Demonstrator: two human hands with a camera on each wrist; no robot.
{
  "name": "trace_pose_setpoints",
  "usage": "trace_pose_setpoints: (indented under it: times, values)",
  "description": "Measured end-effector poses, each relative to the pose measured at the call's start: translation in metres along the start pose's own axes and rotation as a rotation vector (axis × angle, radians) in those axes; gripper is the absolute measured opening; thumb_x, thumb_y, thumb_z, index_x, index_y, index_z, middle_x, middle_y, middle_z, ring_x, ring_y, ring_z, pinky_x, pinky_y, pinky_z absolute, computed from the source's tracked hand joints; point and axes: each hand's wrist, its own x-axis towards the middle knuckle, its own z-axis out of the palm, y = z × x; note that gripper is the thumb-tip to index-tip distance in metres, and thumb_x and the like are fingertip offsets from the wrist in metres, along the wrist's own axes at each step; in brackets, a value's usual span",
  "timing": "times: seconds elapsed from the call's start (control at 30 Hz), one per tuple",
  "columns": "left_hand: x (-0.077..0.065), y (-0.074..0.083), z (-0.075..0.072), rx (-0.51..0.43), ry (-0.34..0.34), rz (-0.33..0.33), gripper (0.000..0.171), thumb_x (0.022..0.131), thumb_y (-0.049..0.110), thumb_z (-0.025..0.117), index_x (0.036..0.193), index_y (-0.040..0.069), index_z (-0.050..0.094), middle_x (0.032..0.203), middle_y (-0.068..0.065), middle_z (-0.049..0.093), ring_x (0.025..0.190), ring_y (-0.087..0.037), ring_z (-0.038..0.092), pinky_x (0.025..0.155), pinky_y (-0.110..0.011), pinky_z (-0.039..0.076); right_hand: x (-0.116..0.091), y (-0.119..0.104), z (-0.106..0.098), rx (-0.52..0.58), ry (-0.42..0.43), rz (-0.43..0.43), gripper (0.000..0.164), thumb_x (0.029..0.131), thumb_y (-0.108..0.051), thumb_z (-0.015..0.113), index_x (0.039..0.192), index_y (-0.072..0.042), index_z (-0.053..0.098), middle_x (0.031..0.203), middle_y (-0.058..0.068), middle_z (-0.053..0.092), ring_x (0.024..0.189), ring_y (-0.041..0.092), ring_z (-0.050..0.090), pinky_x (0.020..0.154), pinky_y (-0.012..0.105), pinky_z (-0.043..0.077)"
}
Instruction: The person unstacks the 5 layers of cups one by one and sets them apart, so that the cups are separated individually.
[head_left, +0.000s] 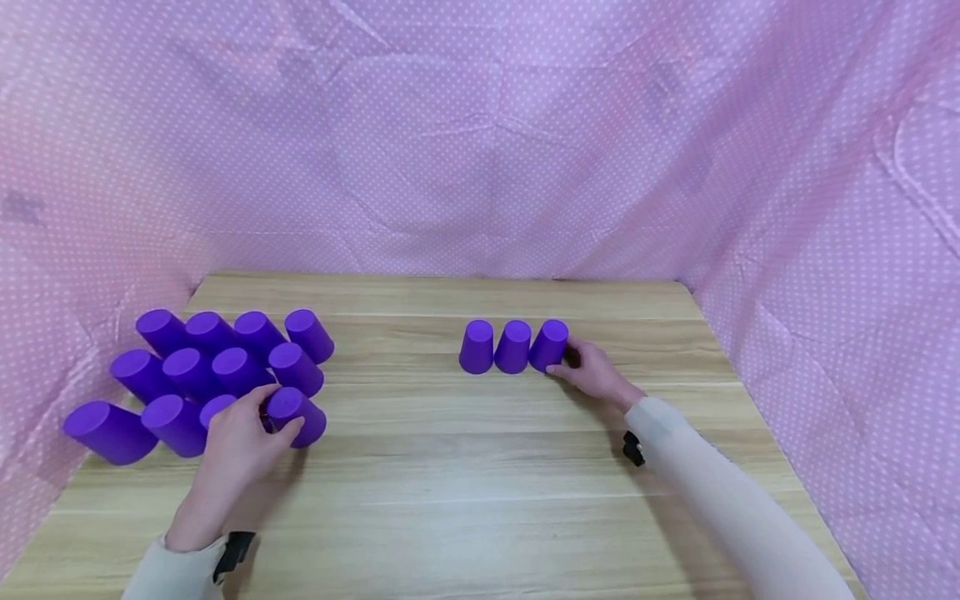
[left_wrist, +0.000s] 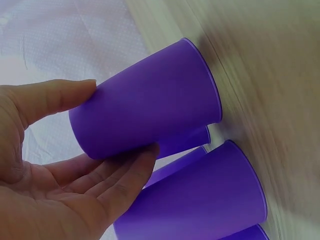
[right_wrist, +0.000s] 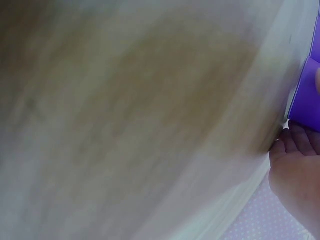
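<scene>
My left hand (head_left: 240,437) grips an upside-down purple cup (head_left: 300,417) at the near right corner of a group of like cups. In the left wrist view its thumb lies along one side of that cup (left_wrist: 150,100) and the fingers along the other, with neighbouring cups (left_wrist: 200,200) close by. Over on the right, my right hand (head_left: 596,372) holds the rightmost purple cup (head_left: 550,343) of a row of three, thumb at its near side and fingers behind. The right wrist view catches only part of this cup (right_wrist: 304,102) at its edge.
Several more upside-down purple cups (head_left: 187,371) stand in three rows on the left of the wooden table (head_left: 450,500). Two cups, a middle one (head_left: 513,346) and a left one (head_left: 477,346), stand beside the right-hand cup. Pink dotted cloth (head_left: 480,167) hangs around the table.
</scene>
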Motion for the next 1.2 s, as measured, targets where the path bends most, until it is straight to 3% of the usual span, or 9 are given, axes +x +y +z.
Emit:
trace_pose_setpoints:
  times: [0.17,0.27,0.4,0.5,0.67,0.8,0.97,1.07,1.2]
  values:
    - [0.000,0.001,0.000,0.010,0.009,0.002,0.059,0.075,0.011,0.078,0.121,-0.015,0.051,0.109,-0.036,0.057,0.095,-0.050,0.054,0.081,-0.061,0.044,0.000,0.001,0.000,0.016,-0.004,-0.002,0.048,0.086,-0.021,0.073,0.123,0.003,0.055,0.121,0.023,0.059,0.116,0.038,0.052,0.102,0.049,0.037]
    - [-0.002,0.007,0.000,0.012,0.067,0.040,0.066,0.071,0.009,0.081,0.122,-0.018,0.049,0.116,-0.037,0.053,0.101,-0.053,0.051,0.085,-0.063,0.041,0.001,0.002,0.001,0.025,-0.011,-0.002,0.048,0.086,-0.021,0.073,0.124,0.002,0.055,0.121,0.022,0.059,0.117,0.037,0.052,0.102,0.048,0.037]
    - [-0.004,0.029,-0.002,-0.012,0.197,0.139,0.068,0.065,0.007,0.084,0.120,-0.017,0.052,0.119,-0.035,0.052,0.106,-0.052,0.049,0.090,-0.061,0.039,0.001,0.001,0.001,0.032,-0.015,-0.006,0.048,0.086,-0.021,0.073,0.124,0.002,0.055,0.122,0.023,0.059,0.117,0.038,0.051,0.102,0.049,0.037]
    - [-0.001,0.050,0.002,-0.042,0.224,0.205,0.066,0.064,0.006,0.084,0.120,-0.014,0.054,0.120,-0.032,0.053,0.110,-0.048,0.049,0.092,-0.059,0.040,0.000,0.000,0.000,0.029,-0.012,-0.014,0.048,0.087,-0.020,0.072,0.125,0.003,0.054,0.122,0.025,0.058,0.118,0.040,0.050,0.102,0.051,0.036]
    - [0.016,0.077,0.028,-0.101,0.088,0.224,0.065,0.071,0.014,0.084,0.125,-0.009,0.054,0.123,-0.028,0.054,0.113,-0.043,0.050,0.094,-0.056,0.040,-0.001,-0.001,-0.001,0.019,-0.015,-0.005,0.048,0.087,-0.019,0.072,0.125,0.003,0.053,0.123,0.025,0.057,0.118,0.040,0.050,0.102,0.051,0.036]
    - [0.035,0.092,0.058,-0.188,-0.063,0.191,0.064,0.076,0.021,0.081,0.128,-0.005,0.054,0.120,-0.025,0.058,0.108,-0.039,0.055,0.091,-0.051,0.046,-0.002,0.000,-0.001,0.015,-0.023,0.013,0.049,0.087,-0.021,0.072,0.127,0.002,0.053,0.124,0.024,0.057,0.119,0.039,0.049,0.103,0.050,0.035]
    - [0.059,0.109,0.092,-0.367,-0.248,0.110,0.061,0.081,0.024,0.078,0.131,0.000,0.054,0.125,-0.018,0.057,0.110,-0.034,0.057,0.090,-0.043,0.049,-0.001,0.001,-0.001,0.023,-0.030,0.032,0.050,0.087,-0.022,0.072,0.127,0.002,0.053,0.124,0.024,0.057,0.119,0.038,0.049,0.103,0.049,0.035]
    - [0.073,0.118,0.109,-0.429,-0.290,0.063,0.063,0.081,0.024,0.078,0.133,0.000,0.052,0.130,-0.017,0.055,0.113,-0.033,0.056,0.092,-0.041,0.048,0.001,0.001,-0.001,0.021,-0.031,0.047,0.051,0.087,-0.023,0.072,0.127,0.002,0.053,0.125,0.023,0.056,0.120,0.037,0.049,0.103,0.048,0.036]
    - [0.091,0.132,0.131,-0.442,-0.294,0.022,0.070,0.080,0.025,0.079,0.137,-0.001,0.047,0.132,-0.020,0.052,0.114,-0.034,0.054,0.092,-0.041,0.048,0.001,0.000,-0.001,0.020,-0.027,0.049,0.050,0.087,-0.023,0.073,0.126,0.003,0.054,0.125,0.024,0.056,0.120,0.038,0.049,0.104,0.049,0.034]
